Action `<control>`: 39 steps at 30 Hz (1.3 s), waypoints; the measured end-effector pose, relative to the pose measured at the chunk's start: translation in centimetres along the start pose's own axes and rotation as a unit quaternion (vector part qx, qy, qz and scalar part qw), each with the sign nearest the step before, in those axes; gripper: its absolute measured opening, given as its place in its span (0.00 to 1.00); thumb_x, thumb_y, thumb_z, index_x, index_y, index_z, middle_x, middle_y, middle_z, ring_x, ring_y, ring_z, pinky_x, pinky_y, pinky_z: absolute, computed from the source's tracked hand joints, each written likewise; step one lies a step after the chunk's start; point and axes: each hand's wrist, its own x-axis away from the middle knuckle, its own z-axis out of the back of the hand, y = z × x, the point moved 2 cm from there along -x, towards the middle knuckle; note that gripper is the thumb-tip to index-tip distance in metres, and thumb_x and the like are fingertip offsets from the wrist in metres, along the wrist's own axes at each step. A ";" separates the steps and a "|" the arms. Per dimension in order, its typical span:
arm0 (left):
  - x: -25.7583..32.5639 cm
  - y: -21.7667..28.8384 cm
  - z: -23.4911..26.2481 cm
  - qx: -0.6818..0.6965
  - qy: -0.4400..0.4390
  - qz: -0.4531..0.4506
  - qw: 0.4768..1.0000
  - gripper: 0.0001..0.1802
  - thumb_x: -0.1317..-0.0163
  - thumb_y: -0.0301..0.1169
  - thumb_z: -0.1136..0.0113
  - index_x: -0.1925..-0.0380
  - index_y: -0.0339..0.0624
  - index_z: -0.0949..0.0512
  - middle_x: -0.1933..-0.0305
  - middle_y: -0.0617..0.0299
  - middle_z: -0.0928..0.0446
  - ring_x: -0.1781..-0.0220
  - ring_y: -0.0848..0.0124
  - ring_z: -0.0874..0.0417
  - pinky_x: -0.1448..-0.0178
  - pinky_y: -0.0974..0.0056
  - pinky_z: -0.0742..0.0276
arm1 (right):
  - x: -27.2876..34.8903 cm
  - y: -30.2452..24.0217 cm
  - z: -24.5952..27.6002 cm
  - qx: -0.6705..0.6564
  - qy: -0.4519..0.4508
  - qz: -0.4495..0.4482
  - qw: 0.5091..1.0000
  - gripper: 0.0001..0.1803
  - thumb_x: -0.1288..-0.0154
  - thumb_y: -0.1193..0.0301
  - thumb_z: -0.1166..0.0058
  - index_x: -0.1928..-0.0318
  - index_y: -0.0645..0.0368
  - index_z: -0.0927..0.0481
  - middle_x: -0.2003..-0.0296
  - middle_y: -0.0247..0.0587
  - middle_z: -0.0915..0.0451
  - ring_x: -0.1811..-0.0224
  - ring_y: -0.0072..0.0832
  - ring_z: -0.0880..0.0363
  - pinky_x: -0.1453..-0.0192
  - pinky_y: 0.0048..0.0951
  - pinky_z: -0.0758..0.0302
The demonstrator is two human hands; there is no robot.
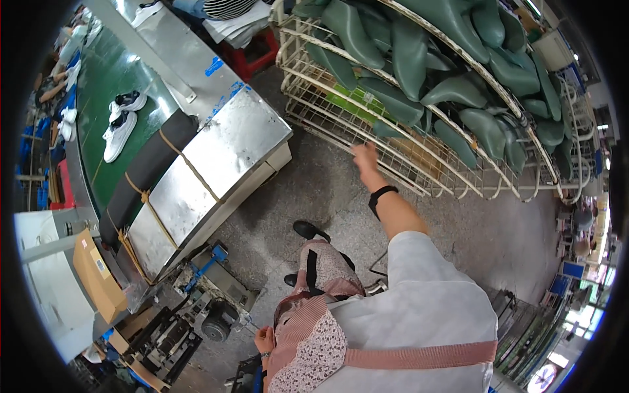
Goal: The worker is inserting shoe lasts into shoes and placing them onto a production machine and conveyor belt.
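Observation:
My right hand (365,161), a black band on its wrist, is stretched forward at the lower edge of a white wire rack cart (400,185). Its fingers are apart and slightly bent, with nothing visible in them; whether they touch the rail I cannot tell. Many dark green shoe lasts (409,59) lie heaped in the cart's upper baskets. Low at my left side, by the pink patterned apron (314,347), hangs my left hand (265,339). Its fingers are curled in, and I see nothing held in them.
To the left, white sneakers (120,134) rest on a green conveyor belt (98,111). A metal-topped table end (229,137) with a roped black roll (147,167) juts toward me. Below it stands a machine with a motor (217,324). A red stool (252,56) is behind the table.

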 end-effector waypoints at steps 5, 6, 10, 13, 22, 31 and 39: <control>3.1 1.0 -3.0 -0.009 0.026 0.008 1.000 0.20 0.39 0.36 0.34 0.57 0.28 0.18 0.69 0.53 0.14 0.72 0.67 0.15 0.62 0.62 0.18 | 11.7 7.7 -10.6 0.090 -0.387 -0.020 0.918 0.33 0.38 0.66 0.37 0.35 0.66 0.30 0.74 0.34 0.21 0.77 0.22 0.26 0.74 0.28 0.29; 4.8 0.2 -3.4 0.048 0.040 0.018 0.998 0.21 0.40 0.37 0.35 0.56 0.27 0.19 0.68 0.52 0.14 0.71 0.66 0.14 0.61 0.62 0.18 | 14.5 9.5 -12.0 0.190 -0.452 -0.004 0.871 0.29 0.36 0.66 0.39 0.37 0.65 0.27 0.75 0.33 0.21 0.77 0.21 0.26 0.75 0.28 0.30; 9.5 -5.0 -5.5 0.088 0.173 0.122 0.973 0.18 0.37 0.37 0.36 0.54 0.33 0.19 0.60 0.50 0.13 0.64 0.67 0.11 0.57 0.62 0.17 | 22.8 13.9 -15.9 0.460 -0.668 0.216 0.543 0.27 0.37 0.65 0.38 0.39 0.64 0.24 0.56 0.46 0.13 0.57 0.29 0.14 0.51 0.31 0.19; 15.3 -12.5 -4.1 0.081 0.294 0.235 0.923 0.22 0.43 0.47 0.33 0.54 0.45 0.16 0.53 0.51 0.14 0.49 0.53 0.14 0.45 0.52 0.19 | 26.5 15.3 -18.3 0.508 -0.710 0.116 0.473 0.26 0.38 0.71 0.39 0.40 0.67 0.24 0.61 0.42 0.13 0.64 0.25 0.16 0.59 0.26 0.20; 39.5 -48.4 12.8 -0.187 0.594 0.340 0.704 0.17 0.37 0.38 0.38 0.56 0.34 0.21 0.65 0.46 0.21 0.64 0.49 0.20 0.58 0.49 0.23 | 37.2 12.6 -24.0 0.650 -0.608 0.243 0.385 0.06 0.40 0.72 0.44 0.66 0.62 0.23 0.78 0.34 0.22 0.77 0.22 0.24 0.76 0.27 0.29; 36.1 -58.5 27.8 0.046 0.502 0.485 0.714 0.23 0.35 0.45 0.41 0.58 0.31 0.19 0.64 0.43 0.19 0.61 0.49 0.17 0.57 0.50 0.20 | 49.5 11.1 -16.5 0.638 -0.526 0.363 0.429 0.27 0.41 0.60 0.40 0.44 0.62 0.19 0.62 0.45 0.12 0.59 0.34 0.12 0.49 0.35 0.19; 38.9 -52.8 31.0 0.021 0.460 0.548 0.698 0.29 0.34 0.50 0.44 0.60 0.29 0.17 0.62 0.40 0.17 0.59 0.48 0.14 0.56 0.50 0.18 | 44.8 10.8 -11.9 0.707 -0.455 0.314 0.440 0.27 0.40 0.58 0.41 0.44 0.61 0.18 0.59 0.46 0.12 0.58 0.35 0.13 0.50 0.37 0.19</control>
